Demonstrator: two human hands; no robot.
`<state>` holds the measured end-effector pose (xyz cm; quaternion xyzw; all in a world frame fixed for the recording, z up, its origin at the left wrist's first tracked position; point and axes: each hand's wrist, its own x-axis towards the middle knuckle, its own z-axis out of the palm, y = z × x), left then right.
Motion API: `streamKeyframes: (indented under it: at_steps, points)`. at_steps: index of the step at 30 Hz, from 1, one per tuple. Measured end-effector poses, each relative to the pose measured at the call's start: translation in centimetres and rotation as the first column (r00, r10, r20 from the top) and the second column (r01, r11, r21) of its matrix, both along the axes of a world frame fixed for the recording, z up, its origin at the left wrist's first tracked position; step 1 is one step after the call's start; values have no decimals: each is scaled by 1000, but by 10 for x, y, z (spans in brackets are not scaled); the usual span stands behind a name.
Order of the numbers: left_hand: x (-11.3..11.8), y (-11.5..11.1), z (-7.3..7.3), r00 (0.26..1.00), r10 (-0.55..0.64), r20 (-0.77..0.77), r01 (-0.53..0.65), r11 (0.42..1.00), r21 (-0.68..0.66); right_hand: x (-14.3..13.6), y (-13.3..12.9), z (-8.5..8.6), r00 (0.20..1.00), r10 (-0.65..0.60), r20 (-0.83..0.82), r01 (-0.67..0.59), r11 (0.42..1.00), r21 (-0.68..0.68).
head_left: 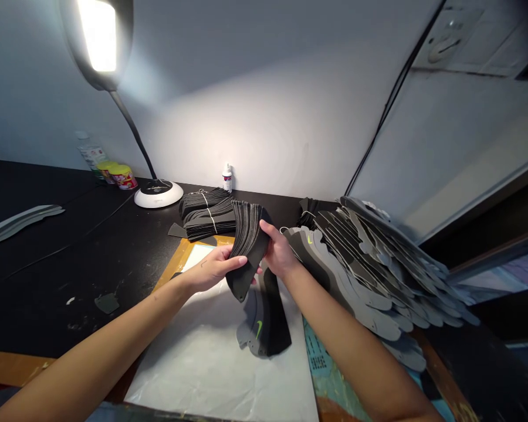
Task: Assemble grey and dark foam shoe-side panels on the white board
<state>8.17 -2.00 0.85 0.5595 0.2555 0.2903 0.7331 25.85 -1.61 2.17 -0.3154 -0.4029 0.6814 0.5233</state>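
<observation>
Between my two hands, above the work surface, is a thick stack of dark grey curved shoe pieces [249, 249], fanned at its upper end. My left hand [220, 266] grips its left side, thumb across the front piece. On the right edge, my right hand [278, 249] holds the stack with its thumb near the top. Below them a grey and black shoe upper piece [266, 322] with a small yellow-green swoosh lies on a white sheet [193, 357]; my hands and the stack cover part of it.
Tied bundles of dark pieces [209, 214] lie behind my hands. A big pile of grey shoe uppers [378, 264] spreads on the right. At the back stand a lamp [158, 193], a small white bottle [227, 177], yellow-lidded tubs [122, 177] and a clear bottle [90, 153].
</observation>
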Motion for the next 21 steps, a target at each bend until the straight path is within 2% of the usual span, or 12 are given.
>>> streamKeyframes:
  at_steps: [2, 6, 8, 9, 11, 13, 14, 18, 21]
  points:
    - [-1, 1, -1, 1000, 1, -10, -1, 1000, -21, 2, 1, 3, 999, 51, 1, -51, 999, 11]
    - [1, 0, -3, 996, 83, -14, -84, 995, -52, 0, -3, 10, 974, 220, 52, -222, 974, 43]
    - [1, 0, -2, 995, 97, -11, -97, 995, -35, -2, -4, 13, 977, 199, 81, -202, 979, 26]
    - [2, 1, 0, 993, 120, -14, -120, 993, 3, -1, -3, 15, 985, 148, 91, -150, 989, 17]
    - [1, 4, 3, 978, 211, -6, -208, 971, 121, 1, 2, 17, 989, -55, 140, 56, 998, -8]
    - [-1, 11, 4, 941, 336, 36, -335, 914, 229, 6, 12, 20, 929, -283, 240, 298, 954, -26]
    - [-3, 16, 4, 916, 395, 63, -398, 881, 256, 8, 19, 20, 890, -346, 296, 372, 928, -32]
    - [-16, 42, -5, 795, 596, 117, -604, 758, 247, 7, 44, 13, 771, -382, 510, 460, 887, -30]
    - [-25, 59, -14, 724, 681, 109, -683, 685, 253, -4, 54, 5, 627, -368, 686, 467, 883, 47]
